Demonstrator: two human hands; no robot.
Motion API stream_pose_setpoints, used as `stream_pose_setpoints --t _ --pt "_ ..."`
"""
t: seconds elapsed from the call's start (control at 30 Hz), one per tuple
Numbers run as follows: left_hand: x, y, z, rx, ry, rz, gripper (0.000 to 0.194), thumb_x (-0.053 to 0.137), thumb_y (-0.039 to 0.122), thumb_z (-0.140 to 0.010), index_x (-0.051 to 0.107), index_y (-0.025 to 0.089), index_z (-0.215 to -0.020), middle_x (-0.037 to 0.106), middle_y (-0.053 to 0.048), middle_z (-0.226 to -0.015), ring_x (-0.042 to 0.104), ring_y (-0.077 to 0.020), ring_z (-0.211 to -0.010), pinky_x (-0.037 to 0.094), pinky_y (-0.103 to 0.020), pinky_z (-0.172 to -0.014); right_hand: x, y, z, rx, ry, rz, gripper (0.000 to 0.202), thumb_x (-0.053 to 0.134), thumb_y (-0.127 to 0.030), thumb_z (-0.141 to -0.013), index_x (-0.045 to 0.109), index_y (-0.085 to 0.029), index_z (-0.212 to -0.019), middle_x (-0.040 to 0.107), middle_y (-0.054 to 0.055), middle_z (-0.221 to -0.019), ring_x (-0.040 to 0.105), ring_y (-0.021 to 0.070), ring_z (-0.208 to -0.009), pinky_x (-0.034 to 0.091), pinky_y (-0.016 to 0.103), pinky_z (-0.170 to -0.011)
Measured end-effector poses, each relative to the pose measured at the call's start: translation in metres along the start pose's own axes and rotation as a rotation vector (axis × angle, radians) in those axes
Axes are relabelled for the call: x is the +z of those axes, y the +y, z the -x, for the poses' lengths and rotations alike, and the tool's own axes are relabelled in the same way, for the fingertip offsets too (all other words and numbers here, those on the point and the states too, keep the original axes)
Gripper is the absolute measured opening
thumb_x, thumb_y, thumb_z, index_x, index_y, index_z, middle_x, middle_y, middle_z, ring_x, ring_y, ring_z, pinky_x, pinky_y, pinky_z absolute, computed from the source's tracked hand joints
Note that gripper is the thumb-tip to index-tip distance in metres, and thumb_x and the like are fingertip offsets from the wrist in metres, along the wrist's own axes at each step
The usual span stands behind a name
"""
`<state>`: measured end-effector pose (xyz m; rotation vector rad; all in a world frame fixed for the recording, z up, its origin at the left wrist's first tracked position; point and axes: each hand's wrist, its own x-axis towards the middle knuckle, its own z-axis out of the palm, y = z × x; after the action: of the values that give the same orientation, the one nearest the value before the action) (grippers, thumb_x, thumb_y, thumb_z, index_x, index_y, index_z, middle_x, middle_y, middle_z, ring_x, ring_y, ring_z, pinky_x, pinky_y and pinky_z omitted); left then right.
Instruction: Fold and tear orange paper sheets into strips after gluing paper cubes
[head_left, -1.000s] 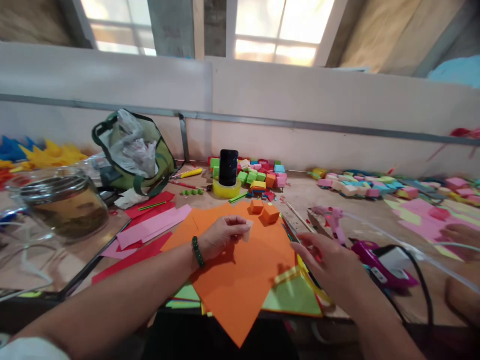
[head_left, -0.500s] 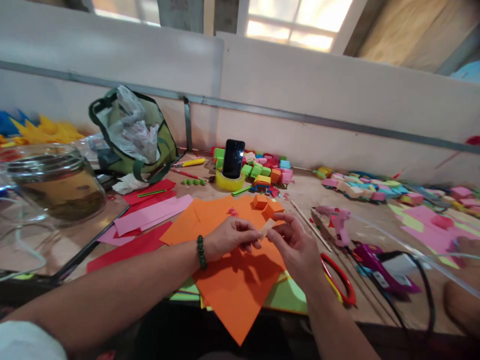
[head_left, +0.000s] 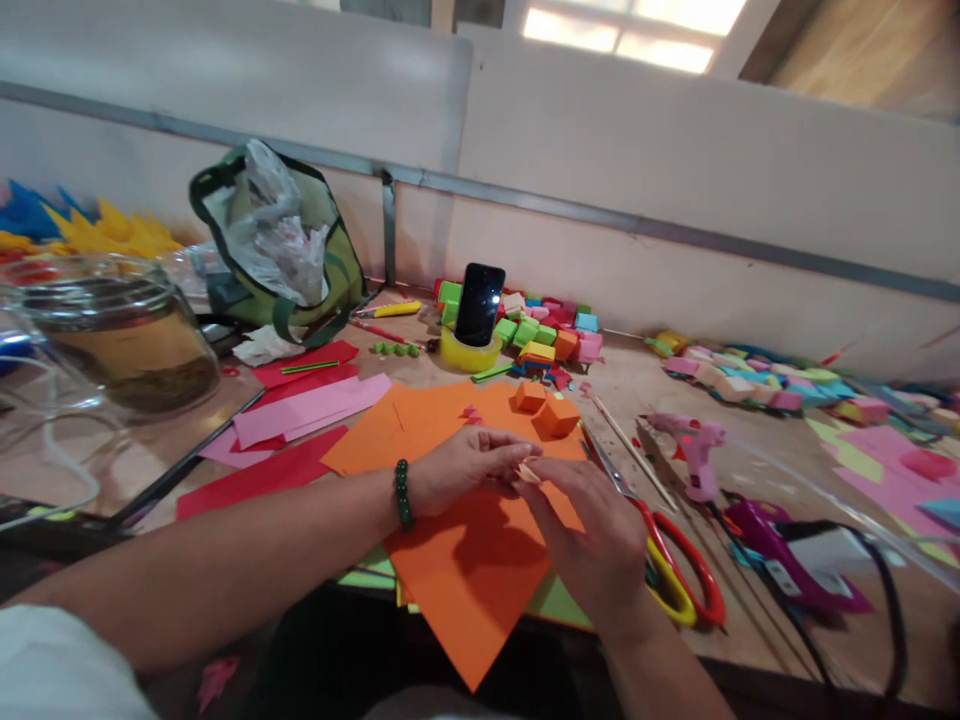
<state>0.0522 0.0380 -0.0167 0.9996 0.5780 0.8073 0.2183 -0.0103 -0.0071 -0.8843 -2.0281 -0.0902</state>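
Observation:
Above the orange paper (head_left: pixel 480 590), my left hand (head_left: pixel 469 465) and my right hand (head_left: pixel 589 525) meet, their fingertips pinching a small piece of pale peach paper (head_left: pixel 528 472) between them. Most of that piece is covered by the fingers. Just beyond the hands, two small folded orange paper boxes (head_left: pixel 559 414) rest on the orange sheets, with tiny pink scraps (head_left: pixel 471 412) to their left. Scissors (head_left: pixel 675 570) with red and yellow handles lie beside my right hand, partly hidden by it.
A pink glue gun (head_left: pixel 699 450) and a purple tool (head_left: pixel 787 560) with a cable lie at right. Red and pink paper strips (head_left: pixel 300 415), a glass jar (head_left: pixel 127 350) and a green bag (head_left: pixel 337 240) are left. A phone (head_left: pixel 480 305) leans in yellow tape (head_left: pixel 469 352) before colourful paper blocks (head_left: pixel 540 330).
My right fingers have folded in over the peach paper and the hands are closer together, so less of it shows. The view has shifted slightly, and more of the scissors is visible.

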Motion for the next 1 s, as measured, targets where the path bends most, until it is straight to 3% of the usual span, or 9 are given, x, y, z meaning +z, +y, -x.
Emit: stream_pose_setpoints --t 0.1,0.27,0.43,0.67,0.77,0.83,0.9,1.0 --pt "0.000 0.002 0.000 -0.019 0.034 0.031 0.045 0.079 0.045 -0.065 0.070 0.014 -0.096 0.064 0.000 -0.070 0.057 -0.0082 -0.061 0.045 -0.021 -0.063 0.000 -0.001 -0.001 0.016 -0.019 -0.075 0.030 0.069 -0.014 -0.080 0.060 -0.024 -0.107 0.070 0.004 -0.095 0.067 0.0192 -0.090 0.055 0.033 -0.081" --pt "-0.002 0.002 0.000 -0.014 0.029 -0.009 0.044 0.078 0.044 -0.067 0.071 0.014 -0.099 0.063 0.000 -0.069 0.056 -0.0083 -0.062 0.045 -0.023 -0.065 -0.001 -0.002 -0.003 0.116 0.020 -0.160 0.017 0.063 -0.012 -0.083 0.064 -0.023 -0.096 0.070 0.004 -0.092 0.066 0.0184 -0.088 0.055 0.033 -0.079" --pt "-0.007 0.000 -0.001 -0.026 0.008 -0.017 0.043 0.076 0.042 -0.071 0.070 0.016 -0.106 0.068 -0.005 -0.086 0.060 -0.0112 -0.072 0.046 -0.024 -0.069 -0.003 0.000 -0.001 0.198 0.026 -0.221 0.017 0.067 -0.014 -0.081 0.063 -0.022 -0.095 0.068 0.001 -0.087 0.065 0.0152 -0.081 0.054 0.027 -0.072" --pt "-0.006 0.003 0.000 -0.068 -0.060 0.025 0.040 0.075 0.036 -0.072 0.071 0.014 -0.104 0.068 -0.006 -0.076 0.062 -0.0120 -0.068 0.046 -0.024 -0.067 -0.002 0.007 0.008 0.433 0.209 -0.238 0.020 0.062 -0.020 -0.086 0.061 -0.022 -0.106 0.067 0.003 -0.091 0.066 0.0149 -0.078 0.055 0.029 -0.072" --pt "-0.004 0.003 0.001 -0.075 -0.038 0.017 0.036 0.075 0.036 -0.072 0.072 0.013 -0.100 0.069 -0.006 -0.077 0.060 -0.0102 -0.065 0.046 -0.023 -0.065 -0.005 0.006 0.007 0.412 0.087 -0.325 0.043 0.072 -0.031 -0.079 0.055 -0.023 -0.118 0.066 0.005 -0.101 0.065 0.0189 -0.089 0.056 0.033 -0.078" --pt "-0.004 0.003 0.001 -0.070 -0.030 0.021 0.034 0.075 0.035 -0.073 0.072 0.013 -0.098 0.069 -0.006 -0.079 0.059 -0.0093 -0.064 0.046 -0.022 -0.064 -0.007 0.006 0.005 0.350 -0.018 -0.291 0.055 0.077 -0.030 -0.073 0.053 -0.024 -0.122 0.066 0.005 -0.106 0.064 0.0193 -0.093 0.055 0.033 -0.082" --pt "-0.004 0.002 0.000 -0.071 -0.038 0.033 0.034 0.076 0.034 -0.072 0.071 0.013 -0.099 0.069 -0.006 -0.079 0.060 -0.0097 -0.065 0.047 -0.022 -0.066 -0.006 0.006 0.004 0.322 -0.020 -0.238 0.044 0.073 -0.023 -0.077 0.056 -0.024 -0.118 0.068 0.004 -0.102 0.066 0.0165 -0.089 0.055 0.030 -0.081" --pt "-0.005 0.001 0.001 -0.114 -0.091 0.027 0.036 0.075 0.032 -0.072 0.070 0.013 -0.102 0.070 -0.006 -0.078 0.064 -0.0117 -0.065 0.049 -0.024 -0.066 -0.004 0.007 0.005 0.377 0.110 -0.207 0.025 0.063 -0.017 -0.084 0.060 -0.022 -0.109 0.070 0.002 -0.091 0.068 0.0139 -0.080 0.056 0.027 -0.075"
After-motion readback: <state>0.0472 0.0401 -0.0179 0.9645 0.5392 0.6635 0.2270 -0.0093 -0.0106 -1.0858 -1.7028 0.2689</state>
